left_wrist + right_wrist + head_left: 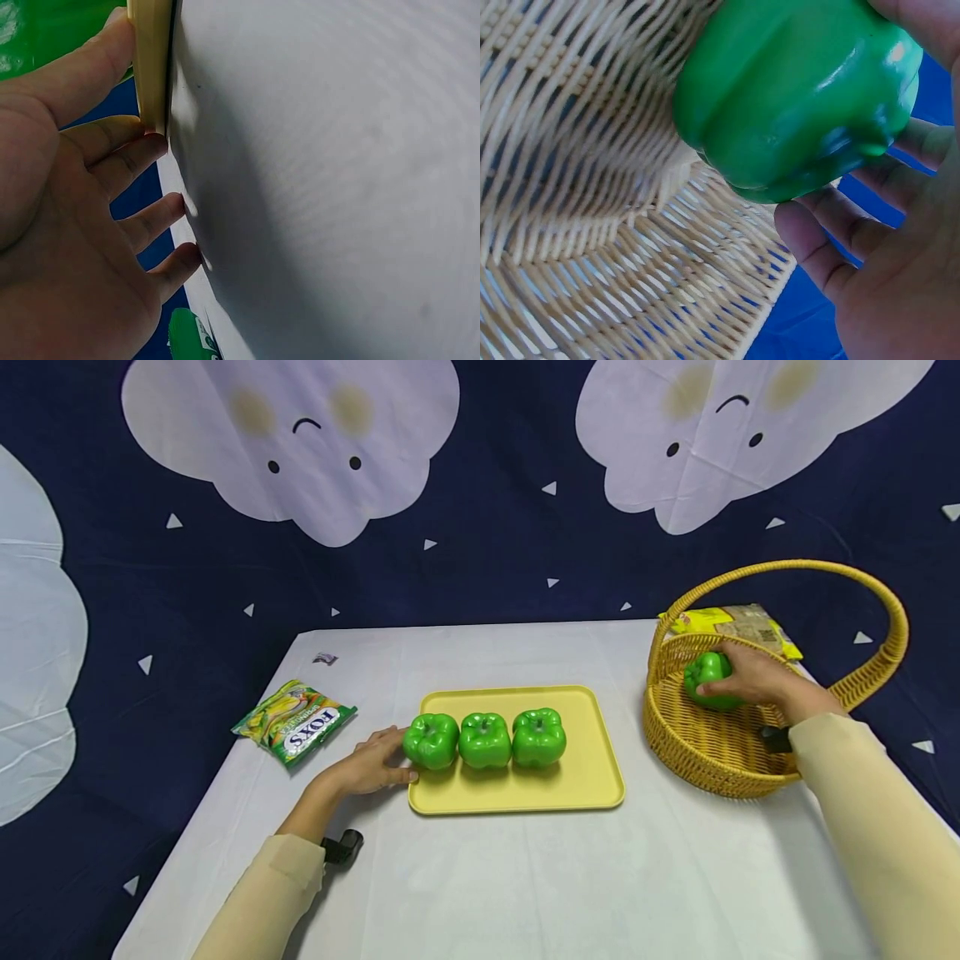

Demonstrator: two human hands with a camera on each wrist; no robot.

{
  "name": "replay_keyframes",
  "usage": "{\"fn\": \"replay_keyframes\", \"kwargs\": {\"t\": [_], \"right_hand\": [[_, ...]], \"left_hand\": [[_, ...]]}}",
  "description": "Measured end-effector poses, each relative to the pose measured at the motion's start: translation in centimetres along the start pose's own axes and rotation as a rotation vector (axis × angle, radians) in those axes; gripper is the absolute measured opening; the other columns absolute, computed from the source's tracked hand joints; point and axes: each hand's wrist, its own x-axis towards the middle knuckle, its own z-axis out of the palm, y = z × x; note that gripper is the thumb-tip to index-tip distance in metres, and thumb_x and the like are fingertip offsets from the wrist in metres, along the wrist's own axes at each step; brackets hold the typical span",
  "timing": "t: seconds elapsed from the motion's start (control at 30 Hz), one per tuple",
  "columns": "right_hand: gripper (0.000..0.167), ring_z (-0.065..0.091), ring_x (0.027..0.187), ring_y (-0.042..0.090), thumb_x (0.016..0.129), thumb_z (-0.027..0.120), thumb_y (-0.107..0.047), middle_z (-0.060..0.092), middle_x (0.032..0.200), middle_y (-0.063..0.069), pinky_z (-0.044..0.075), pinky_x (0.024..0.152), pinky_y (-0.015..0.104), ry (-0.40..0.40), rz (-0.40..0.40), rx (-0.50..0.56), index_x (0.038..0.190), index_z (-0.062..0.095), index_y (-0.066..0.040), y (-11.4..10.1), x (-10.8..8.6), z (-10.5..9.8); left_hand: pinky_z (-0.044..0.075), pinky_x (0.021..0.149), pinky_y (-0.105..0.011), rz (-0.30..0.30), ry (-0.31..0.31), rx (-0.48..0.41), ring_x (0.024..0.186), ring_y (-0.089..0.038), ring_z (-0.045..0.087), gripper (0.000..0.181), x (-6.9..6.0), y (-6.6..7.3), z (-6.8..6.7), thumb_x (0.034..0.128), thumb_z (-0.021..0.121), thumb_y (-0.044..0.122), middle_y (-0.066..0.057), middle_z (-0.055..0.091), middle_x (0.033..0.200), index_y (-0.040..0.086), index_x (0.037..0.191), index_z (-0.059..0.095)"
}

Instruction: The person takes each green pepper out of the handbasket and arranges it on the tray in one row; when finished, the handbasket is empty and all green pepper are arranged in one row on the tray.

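Observation:
Inside the wicker basket point(678, 760), my right hand point(757, 675) holds a green bell pepper point(705, 675). The right wrist view shows the thumb and fingers around this pepper point(795, 97), close to the woven wall. Three more green bell peppers stand in a row on a yellow tray point(592, 752): a left one point(431, 742), a middle one point(485, 741) and a right one point(539, 737). My left hand point(371, 764) touches the tray's left edge beside the left pepper. In the left wrist view its fingers are spread, with the thumb at the tray rim point(154, 60).
A green Fox's candy bag point(300, 722) lies left of the tray, with a small wrapped piece point(325, 658) behind it. A yellow packet point(738, 627) lies behind the basket. The basket's tall handle point(795, 566) arches above the right forearm. White cloth covers the table point(510, 877).

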Motion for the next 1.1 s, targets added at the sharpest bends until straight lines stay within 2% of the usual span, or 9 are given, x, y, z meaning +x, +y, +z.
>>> {"fn": "replay_keyframes", "kwargs": {"t": [0.23, 0.47, 0.63, 0.87, 0.97, 1.1], "right_hand": [[0.085, 0.054, 0.093, 0.034, 0.079, 0.074, -0.042, 0.053, 0.112, 0.026, 0.046, 0.070, 0.036, 0.057, -0.037, 0.009, 0.136, 0.035, 0.007, -1.3, -0.6, -0.9], [0.091, 0.053, 0.093, 0.036, 0.080, 0.071, -0.046, 0.051, 0.114, 0.029, 0.045, 0.070, 0.039, 0.092, -0.047, -0.027, 0.140, 0.030, 0.010, -2.5, -1.3, -1.9], [0.092, 0.054, 0.093, 0.033, 0.081, 0.070, -0.047, 0.051, 0.115, 0.028, 0.045, 0.070, 0.033, 0.112, -0.047, 0.006, 0.141, 0.029, 0.010, -3.5, -2.2, -2.3], [0.084, 0.054, 0.095, 0.030, 0.082, 0.071, -0.039, 0.053, 0.116, 0.025, 0.043, 0.066, 0.019, 0.166, -0.099, 0.067, 0.141, 0.032, 0.006, -4.9, -3.7, -2.6], [0.083, 0.052, 0.094, 0.025, 0.081, 0.073, -0.037, 0.053, 0.117, 0.022, 0.042, 0.065, 0.015, 0.190, -0.130, 0.088, 0.141, 0.033, 0.005, -5.5, -4.4, -2.6], [0.081, 0.049, 0.092, 0.010, 0.080, 0.075, -0.034, 0.053, 0.118, 0.016, 0.040, 0.068, 0.011, 0.229, -0.171, 0.104, 0.142, 0.036, 0.000, -6.6, -5.3, -2.4]], "left_hand": [[0.008, 0.110, -0.071, 0.002, -0.002, 0.005, 0.143, -0.044, 0.015, 0.076, -0.1, 0.1, 0.0, 0.0829, 0.070, 0.030, -0.018, 0.031, 0.153, 0.009, 0.146, 0.033], [0.007, 0.110, -0.071, 0.000, -0.003, 0.000, 0.143, -0.044, 0.014, 0.076, -0.2, 0.2, 0.0, 0.0829, 0.070, 0.030, -0.017, 0.031, 0.153, 0.010, 0.146, 0.033], [0.007, 0.110, -0.071, -0.001, -0.002, -0.001, 0.144, -0.043, 0.014, 0.075, -0.2, 0.1, 0.0, 0.0831, 0.070, 0.031, -0.017, 0.032, 0.153, 0.011, 0.146, 0.033], [0.006, 0.110, -0.071, -0.006, -0.006, 0.003, 0.144, -0.044, 0.014, 0.076, -0.2, 0.1, 0.0, 0.0833, 0.070, 0.031, -0.017, 0.031, 0.153, 0.010, 0.146, 0.033], [0.006, 0.110, -0.071, -0.009, -0.008, 0.007, 0.144, -0.044, 0.013, 0.076, -0.1, 0.1, 0.0, 0.0833, 0.069, 0.032, -0.017, 0.030, 0.153, 0.011, 0.147, 0.032], [0.007, 0.111, -0.070, -0.007, -0.006, 0.011, 0.144, -0.044, 0.013, 0.077, 0.0, 0.0, -0.1, 0.0832, 0.070, 0.032, -0.017, 0.030, 0.153, 0.011, 0.147, 0.032]]}}
